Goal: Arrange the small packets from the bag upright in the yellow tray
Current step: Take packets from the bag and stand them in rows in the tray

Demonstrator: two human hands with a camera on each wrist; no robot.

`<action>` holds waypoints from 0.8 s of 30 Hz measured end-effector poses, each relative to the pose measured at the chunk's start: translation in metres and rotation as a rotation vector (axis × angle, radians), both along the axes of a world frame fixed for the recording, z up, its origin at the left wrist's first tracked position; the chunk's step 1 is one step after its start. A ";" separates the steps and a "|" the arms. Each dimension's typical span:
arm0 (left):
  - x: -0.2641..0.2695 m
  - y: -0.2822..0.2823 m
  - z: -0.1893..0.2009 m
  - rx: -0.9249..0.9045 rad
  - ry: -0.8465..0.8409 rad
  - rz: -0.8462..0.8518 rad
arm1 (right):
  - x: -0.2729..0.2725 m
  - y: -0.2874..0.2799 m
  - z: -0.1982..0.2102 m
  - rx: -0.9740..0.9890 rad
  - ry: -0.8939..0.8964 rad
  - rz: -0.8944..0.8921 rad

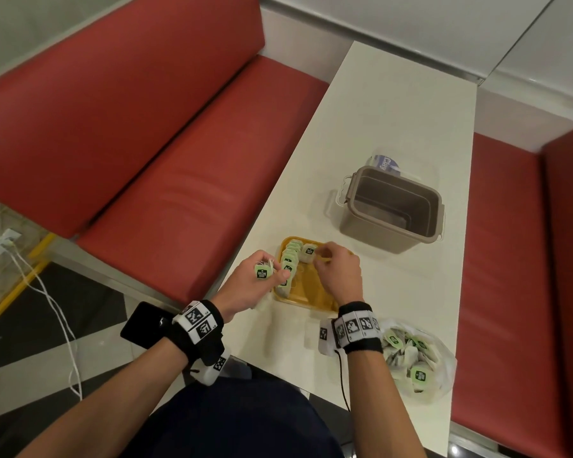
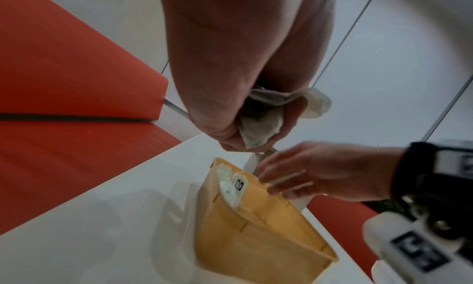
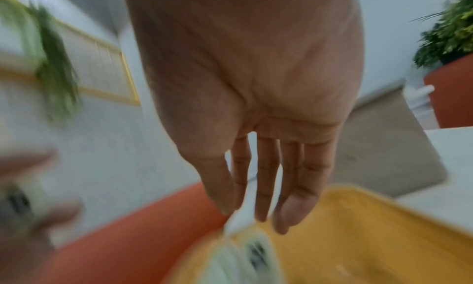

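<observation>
The yellow tray (image 1: 315,300) sits on the white table, with a row of green-tagged packets (image 1: 287,263) upright along its left wall. My left hand (image 1: 272,273) hovers just left of the tray and grips a bunch of packets (image 1: 262,272), seen crumpled in the fist (image 2: 261,124). My right hand (image 1: 321,257) is over the tray's far end; its thumb and forefinger pinch the top of a packet (image 1: 309,251) standing there, blurred in the right wrist view (image 3: 258,256). The clear bag (image 1: 417,358) of packets lies to the right of my right wrist.
An open grey-brown bin (image 1: 394,206) stands beyond the tray, with a clear wrapper (image 1: 388,162) behind it. Red bench seats flank the table on the left (image 1: 166,193) and right (image 1: 503,259). The table edge (image 1: 245,269) runs close to my left hand.
</observation>
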State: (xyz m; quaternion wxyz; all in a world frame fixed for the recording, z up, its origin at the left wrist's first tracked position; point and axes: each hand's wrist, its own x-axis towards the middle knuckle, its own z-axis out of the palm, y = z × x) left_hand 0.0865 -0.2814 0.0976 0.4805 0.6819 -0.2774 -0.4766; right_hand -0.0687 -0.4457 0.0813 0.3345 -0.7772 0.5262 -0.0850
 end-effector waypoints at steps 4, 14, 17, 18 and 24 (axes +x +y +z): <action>-0.004 0.002 0.010 -0.048 0.017 -0.038 | -0.004 0.028 0.077 0.057 -0.382 0.101; -0.015 -0.005 0.028 -0.148 -0.096 -0.148 | 0.003 0.055 0.104 -0.024 -0.190 0.457; -0.016 -0.004 0.032 -0.181 -0.050 -0.151 | -0.001 0.048 0.107 0.028 -0.258 0.349; -0.017 -0.002 0.035 -0.204 -0.034 -0.158 | -0.003 0.046 0.108 0.041 -0.267 0.317; -0.014 0.006 0.039 -0.215 0.019 -0.108 | -0.010 0.033 0.110 0.019 -0.296 0.241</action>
